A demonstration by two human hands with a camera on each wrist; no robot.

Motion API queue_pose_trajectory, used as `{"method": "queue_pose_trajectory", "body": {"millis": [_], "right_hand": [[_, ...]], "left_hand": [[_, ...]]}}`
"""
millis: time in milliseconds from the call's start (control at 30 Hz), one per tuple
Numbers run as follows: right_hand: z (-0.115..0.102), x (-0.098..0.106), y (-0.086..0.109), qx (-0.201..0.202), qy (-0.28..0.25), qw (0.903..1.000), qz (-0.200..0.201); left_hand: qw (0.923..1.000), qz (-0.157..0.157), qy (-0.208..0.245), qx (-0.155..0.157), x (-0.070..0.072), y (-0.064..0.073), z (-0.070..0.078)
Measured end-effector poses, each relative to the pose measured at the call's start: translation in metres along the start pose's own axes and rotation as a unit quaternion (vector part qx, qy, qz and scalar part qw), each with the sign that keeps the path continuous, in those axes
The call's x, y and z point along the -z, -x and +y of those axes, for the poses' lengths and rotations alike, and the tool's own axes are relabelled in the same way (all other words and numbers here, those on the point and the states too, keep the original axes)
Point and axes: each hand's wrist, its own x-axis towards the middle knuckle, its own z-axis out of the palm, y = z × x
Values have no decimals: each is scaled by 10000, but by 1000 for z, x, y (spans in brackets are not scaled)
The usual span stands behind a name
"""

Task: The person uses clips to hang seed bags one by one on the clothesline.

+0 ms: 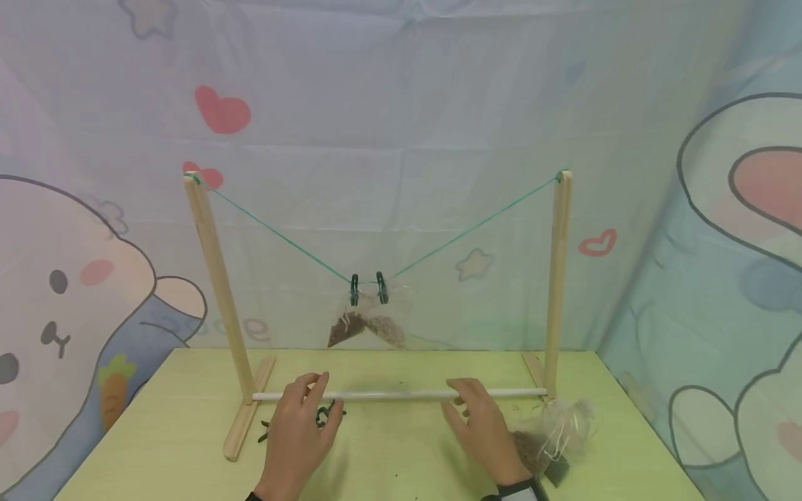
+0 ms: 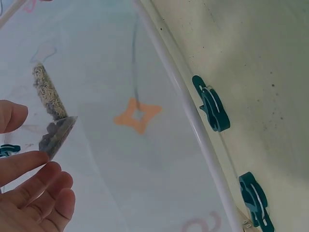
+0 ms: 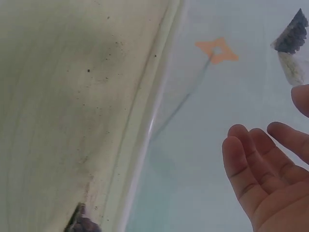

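Note:
My left hand [image 1: 299,426] is raised near the white rod [image 1: 395,395], fingers relaxed and holding nothing. Two dark green clips [image 2: 215,108] lie on the table close by it. On the other side my right hand [image 1: 481,426] hovers with loosely bent fingers, also without anything in it. Between and beyond the hands, two clear bags hang from a sagging green string [image 1: 276,233]. One bag [image 1: 347,328] has dark contents, the other [image 1: 386,330] paler, grain-like pieces. A green clip [image 1: 354,290] and a second clip [image 1: 382,288] grip them at the string.
Wooden posts stand at left [image 1: 219,285] and right [image 1: 558,285], joined low down by the rod. More filled clear bags [image 1: 567,428] lie on the yellow-green table [image 1: 388,463] beside my right wrist. A printed cloth [image 1: 464,104] covers the back and sides.

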Motion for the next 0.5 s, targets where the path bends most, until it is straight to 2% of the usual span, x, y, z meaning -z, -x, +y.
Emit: {"method": "queue_pose_trajectory", "body": {"millis": [333,433,500], "right_hand": [[2,-10,4,-529,-255,9966,-574],[-5,-17,3,-467,-273,9959,-725],[-11,-23,3,-350,-306,9957,-802]], "left_hand": [[9999,75,60,-70,-4,2,-9],[9999,-88,64,64,-8,3,-14],[9993,-305,60,224,-11,3,-17]]}}
